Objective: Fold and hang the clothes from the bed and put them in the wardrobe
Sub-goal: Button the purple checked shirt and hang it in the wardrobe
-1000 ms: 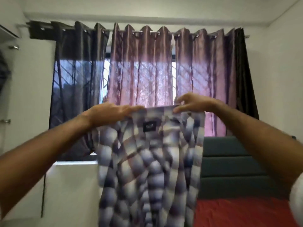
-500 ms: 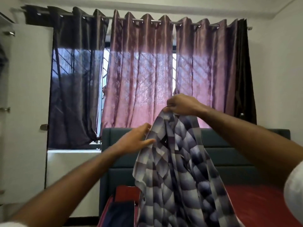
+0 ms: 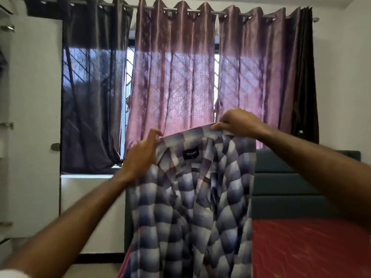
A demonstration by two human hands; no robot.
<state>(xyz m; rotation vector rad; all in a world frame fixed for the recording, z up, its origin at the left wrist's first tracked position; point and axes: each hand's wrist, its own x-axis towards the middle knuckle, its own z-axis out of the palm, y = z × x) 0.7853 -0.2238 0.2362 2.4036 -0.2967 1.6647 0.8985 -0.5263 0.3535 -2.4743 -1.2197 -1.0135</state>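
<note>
Clearly early on, the blue-and-white checked cotton shirt (image 3: pixel 190 207) hangs in the air above the red bed (image 3: pixel 309 247), unfolded and on no hanger, so folding or hanging and the trip to the wardrobe look still ahead. Right hand (image 3: pixel 236 122) pinches the collar's right end. Left hand (image 3: pixel 143 155) sits at the left shoulder edge, fingers half-curled against the cloth; whether it grips, I cannot tell.

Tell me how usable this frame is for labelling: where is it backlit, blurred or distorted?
Head view: daylight through the pink curtains backlights the scene, leaving the dark curtain murky; the left hand and checked shirt show motion blur, though the right hand is sharper; wide-angle lens bends the curtain rod.
</note>
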